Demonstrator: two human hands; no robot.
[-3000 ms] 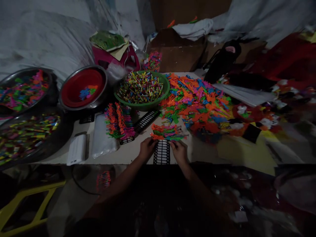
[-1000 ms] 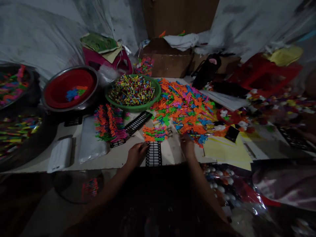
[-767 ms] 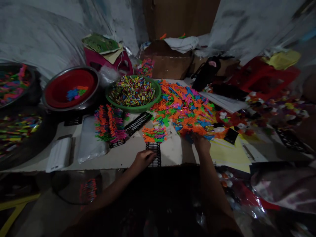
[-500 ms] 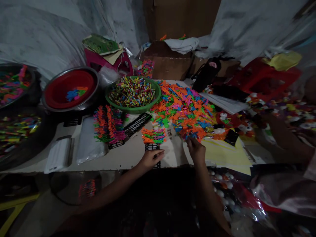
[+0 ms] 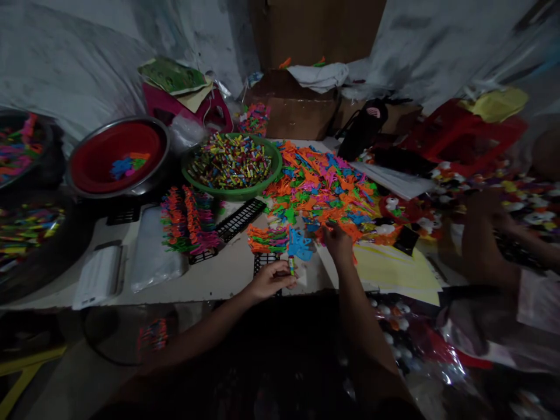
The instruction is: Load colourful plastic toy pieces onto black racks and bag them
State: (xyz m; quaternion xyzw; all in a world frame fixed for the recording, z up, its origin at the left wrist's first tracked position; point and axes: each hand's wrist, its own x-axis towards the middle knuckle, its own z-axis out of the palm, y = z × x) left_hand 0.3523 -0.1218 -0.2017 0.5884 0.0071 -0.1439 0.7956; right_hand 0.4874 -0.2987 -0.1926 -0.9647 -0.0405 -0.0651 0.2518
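The newest change is at the left hand (image 5: 271,280): half a second ago its fingers were loose over the black rack (image 5: 266,259) with nothing to be seen in them, and now they pinch a small tube (image 5: 291,265), banded in yellow and green and standing nearly upright. A blue plastic figure (image 5: 300,244) now shows right above the tube (whether the two are joined or merely overlap from this angle, I can't tell). So a fresh piece is now in hand, while the row of figures (image 5: 268,238) at the rack's far end, just beside the blue one, looks much the same as it did.

The right hand (image 5: 339,239) has shifted a little farther in and is now at the near edge of the pile of bright figures (image 5: 321,181). Its fingers are curled close together; whether they grip anything is hidden, so I can't say.

Around them on the counter (image 5: 223,274), a second black rack (image 5: 240,219) lies aslant behind the row, next to long stacks of figures (image 5: 188,221). The green basin (image 5: 245,193) of little tubes is farther back, and yellow paper (image 5: 396,271) lies to the right. Past it, another person's arm (image 5: 490,233) is over that side.
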